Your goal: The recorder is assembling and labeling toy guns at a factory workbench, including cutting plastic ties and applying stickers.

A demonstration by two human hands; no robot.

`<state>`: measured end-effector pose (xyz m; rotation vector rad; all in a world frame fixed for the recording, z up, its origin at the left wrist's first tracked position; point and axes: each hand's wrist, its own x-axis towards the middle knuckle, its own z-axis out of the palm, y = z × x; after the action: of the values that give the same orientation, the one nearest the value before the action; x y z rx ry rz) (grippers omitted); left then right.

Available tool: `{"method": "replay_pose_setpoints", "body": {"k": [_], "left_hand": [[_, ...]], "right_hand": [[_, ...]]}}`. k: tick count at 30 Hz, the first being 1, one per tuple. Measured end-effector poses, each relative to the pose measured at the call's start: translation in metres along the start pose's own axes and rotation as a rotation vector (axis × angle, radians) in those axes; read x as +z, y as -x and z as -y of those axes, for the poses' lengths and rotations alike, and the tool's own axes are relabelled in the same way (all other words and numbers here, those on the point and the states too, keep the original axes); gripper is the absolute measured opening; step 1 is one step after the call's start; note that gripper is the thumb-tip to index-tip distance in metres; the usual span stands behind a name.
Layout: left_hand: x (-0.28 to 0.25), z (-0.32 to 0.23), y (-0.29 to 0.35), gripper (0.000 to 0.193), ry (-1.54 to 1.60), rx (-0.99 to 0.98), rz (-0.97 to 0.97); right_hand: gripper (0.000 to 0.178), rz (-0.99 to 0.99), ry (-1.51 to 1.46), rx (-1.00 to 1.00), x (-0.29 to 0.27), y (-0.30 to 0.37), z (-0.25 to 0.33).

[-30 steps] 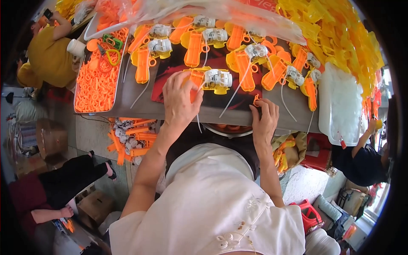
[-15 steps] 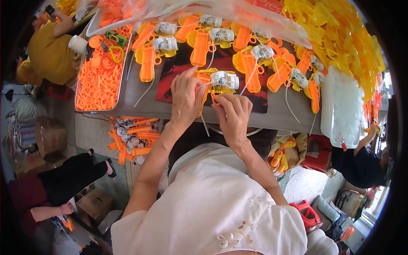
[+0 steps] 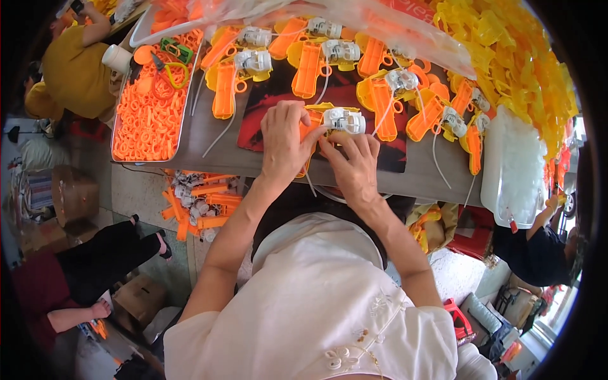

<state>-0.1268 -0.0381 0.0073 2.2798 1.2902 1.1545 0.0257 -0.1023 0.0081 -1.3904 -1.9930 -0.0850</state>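
In front of me lies an open half of a yellow and orange toy gun (image 3: 345, 120), with a white mechanism and a thin pale tube on it. My left hand (image 3: 284, 142) grips its orange handle side, the fingers bent over the top and covering much of it. My right hand (image 3: 356, 166) is closed, its thumb and fingertips pressed together at the toy's near edge, just below the white mechanism. Whatever these fingertips pinch is hidden. Similar toy gun halves (image 3: 309, 69) with white mechanisms lie in rows beyond my hands.
A tray of small orange parts (image 3: 147, 126), with yellow-handled scissors (image 3: 170, 75), stands at the left. To the right are a clear tub (image 3: 514, 168) and a pile of yellow shells (image 3: 506, 57). Plastic film (image 3: 380, 25) crosses the back. Other people are around the table.
My right fingertips have moved up against the toy's edge, and the small orange piece seen at them is now hidden. My left fingers have curled more tightly. The view has shifted slightly.
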Motion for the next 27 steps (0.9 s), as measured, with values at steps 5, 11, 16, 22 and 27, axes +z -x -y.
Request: {"method": "replay_pose_setpoints", "body": {"k": [5, 11, 16, 22, 27], "left_hand": [[0.003, -0.005, -0.004, 0.034, -0.072, -0.087, 0.025], [0.002, -0.004, 0.007, 0.046, -0.123, -0.049, 0.005], [-0.017, -0.035, 0.023, 0.089, -0.213, 0.012, 0.237], [-0.055, -0.043, 0.04, 0.085, -0.057, -0.026, 0.362], [-0.116, -0.035, 0.061, 0.079, -0.107, -0.297, 0.29]], "right_hand": [[0.043, 0.01, 0.136, 0.045, 0.018, 0.021, 0.027], [0.038, -0.058, -0.037, 0.103, 0.002, 0.011, 0.024], [0.029, -0.313, -0.103, 0.257, -0.043, -0.002, -0.008], [0.032, 0.072, -0.23, -0.041, -0.03, -0.064, -0.044], [0.032, 0.373, -0.058, -0.358, 0.014, -0.084, -0.031]]}}
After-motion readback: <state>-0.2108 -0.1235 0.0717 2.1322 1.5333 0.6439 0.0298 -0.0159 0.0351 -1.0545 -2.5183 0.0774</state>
